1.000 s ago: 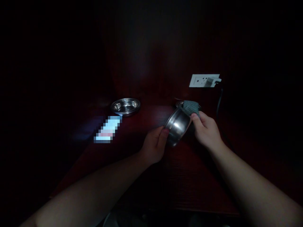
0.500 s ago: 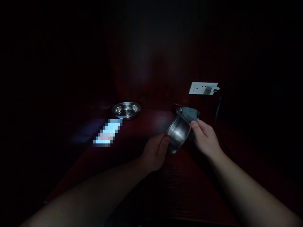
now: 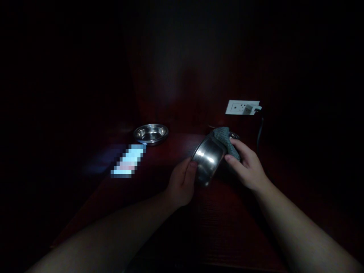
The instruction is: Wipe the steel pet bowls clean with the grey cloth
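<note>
A shiny metal bowl (image 3: 209, 159) is tilted on its side above the dark red table. My left hand (image 3: 183, 180) grips it at the left rim, thumb on the outer wall. In my right hand (image 3: 247, 165) is a grey-green cloth (image 3: 224, 138), pinched between thumb and fingers and lying against the bowl's upper right side. Behind the cloth, another metal dish (image 3: 234, 135) shows only in part.
Shallow metal dishes (image 3: 151, 134), seemingly stacked, stand at the back left. In front of them glows a pixelated bright screen (image 3: 129, 161). A white wall socket (image 3: 241, 107) holds a plug with a dark cable (image 3: 260, 132) hanging down. The surroundings are very dark.
The bowl and my left hand have shifted slightly left. The cloth has gone from the bowl's rim to its outer right side, and my right-hand fingers have spread wider on it.
</note>
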